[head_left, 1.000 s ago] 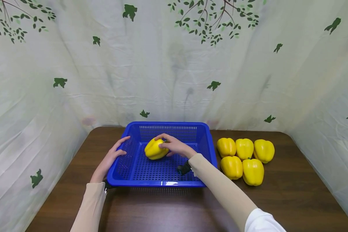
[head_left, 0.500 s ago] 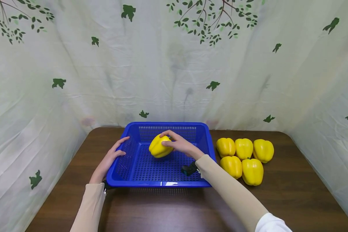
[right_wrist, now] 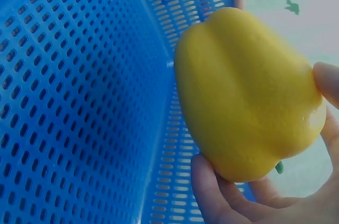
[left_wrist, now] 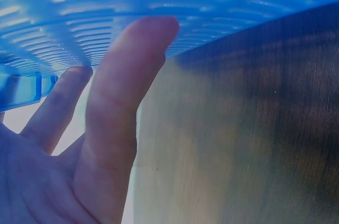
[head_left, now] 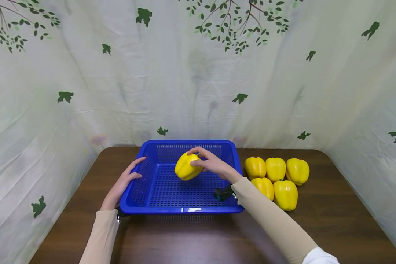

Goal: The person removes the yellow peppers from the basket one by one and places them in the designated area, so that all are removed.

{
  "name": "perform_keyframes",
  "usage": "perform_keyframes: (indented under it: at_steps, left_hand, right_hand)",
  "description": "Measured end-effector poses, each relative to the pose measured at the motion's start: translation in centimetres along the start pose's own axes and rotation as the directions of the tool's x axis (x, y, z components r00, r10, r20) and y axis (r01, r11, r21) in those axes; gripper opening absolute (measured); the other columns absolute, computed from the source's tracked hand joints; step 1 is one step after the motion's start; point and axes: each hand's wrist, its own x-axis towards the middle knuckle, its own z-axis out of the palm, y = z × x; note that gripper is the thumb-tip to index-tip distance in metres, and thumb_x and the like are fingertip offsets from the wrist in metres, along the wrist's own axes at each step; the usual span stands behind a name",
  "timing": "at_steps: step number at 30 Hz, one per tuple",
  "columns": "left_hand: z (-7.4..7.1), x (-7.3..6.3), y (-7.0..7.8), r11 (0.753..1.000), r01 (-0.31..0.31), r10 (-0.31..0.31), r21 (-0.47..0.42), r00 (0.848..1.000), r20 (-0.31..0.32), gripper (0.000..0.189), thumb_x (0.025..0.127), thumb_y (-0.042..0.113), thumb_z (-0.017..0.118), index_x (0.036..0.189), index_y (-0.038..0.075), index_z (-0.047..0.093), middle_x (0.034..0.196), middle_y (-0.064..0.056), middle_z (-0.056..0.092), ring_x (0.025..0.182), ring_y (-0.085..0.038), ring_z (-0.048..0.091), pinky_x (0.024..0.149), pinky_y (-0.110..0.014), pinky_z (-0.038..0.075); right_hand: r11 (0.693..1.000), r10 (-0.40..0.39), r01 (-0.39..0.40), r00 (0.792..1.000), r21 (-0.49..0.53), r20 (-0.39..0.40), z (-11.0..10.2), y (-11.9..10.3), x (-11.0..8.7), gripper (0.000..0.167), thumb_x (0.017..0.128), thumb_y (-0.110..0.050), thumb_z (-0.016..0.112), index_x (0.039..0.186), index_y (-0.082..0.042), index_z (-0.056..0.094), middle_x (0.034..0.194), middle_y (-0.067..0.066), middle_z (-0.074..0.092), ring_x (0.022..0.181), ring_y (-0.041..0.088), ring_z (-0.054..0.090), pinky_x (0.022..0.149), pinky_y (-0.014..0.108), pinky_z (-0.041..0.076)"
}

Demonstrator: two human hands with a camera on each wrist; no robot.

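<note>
My right hand (head_left: 214,163) holds a yellow bell pepper (head_left: 187,167) over the blue plastic basket (head_left: 184,210). In the right wrist view the thumb and fingers grip the stem end of the pepper (right_wrist: 243,97), and a bit of green stem shows below. The pepper looks lifted off the basket's slotted floor. My left hand (head_left: 122,183) rests against the basket's left side, near the rim. Close up in the left wrist view, its fingers (left_wrist: 119,97) lie nearly straight against the slotted wall.
Several yellow bell peppers (head_left: 285,194) stand in two rows on the brown wooden table (head_left: 330,220), right of the basket. A pale curtain with leaf prints (head_left: 198,73) hangs behind the table and along both sides.
The bell pepper has come up from the basket floor and moved right in my right hand. My left hand keeps its place at the basket's side. The head view has shifted slightly.
</note>
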Motion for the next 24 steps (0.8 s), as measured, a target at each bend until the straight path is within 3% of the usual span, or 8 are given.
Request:
perform_keyframes:
  at_steps: [9,14,24]
  left_hand:
    - [0.0,0.1,-0.2,1.0,-0.016,0.016,0.0,1.0,0.001,0.058,0.098,0.011,0.04,0.152,0.018,0.021,0.155,-0.02,0.009,0.126,-0.048,0.032,0.085,-0.043,0.046]
    - [0.0,0.2,-0.2,1.0,-0.022,0.022,-0.012,1.0,0.005,0.058,0.098,0.01,0.039,0.152,0.017,0.021,0.154,-0.022,0.01,0.124,-0.049,0.033,0.084,-0.042,0.047]
    - [0.1,0.0,-0.1,1.0,-0.024,0.024,-0.002,1.0,0.014,0.058,0.098,0.01,0.04,0.152,0.018,0.021,0.155,-0.018,0.009,0.127,-0.047,0.03,0.089,-0.047,0.042]
  right_hand:
    - [1.0,0.011,-0.011,0.999,0.0,-0.034,-1.2,-0.5,-1.4,0.032,0.097,-0.024,0.056,0.128,-0.016,0.054,0.127,0.012,0.05,0.104,0.029,0.053,0.083,0.049,0.049]
    - [1.0,-0.003,0.003,0.999,-0.001,-0.043,-1.7,-0.6,-2.0,0.031,0.097,-0.022,0.055,0.128,-0.014,0.054,0.128,0.012,0.05,0.104,0.028,0.053,0.08,0.043,0.05]
    - [0.999,-0.047,0.047,0.996,-0.011,-0.069,-2.9,-0.5,-3.3,0.035,0.095,-0.024,0.06,0.127,-0.014,0.052,0.128,0.013,0.048,0.1,0.029,0.055,0.078,0.043,0.05]
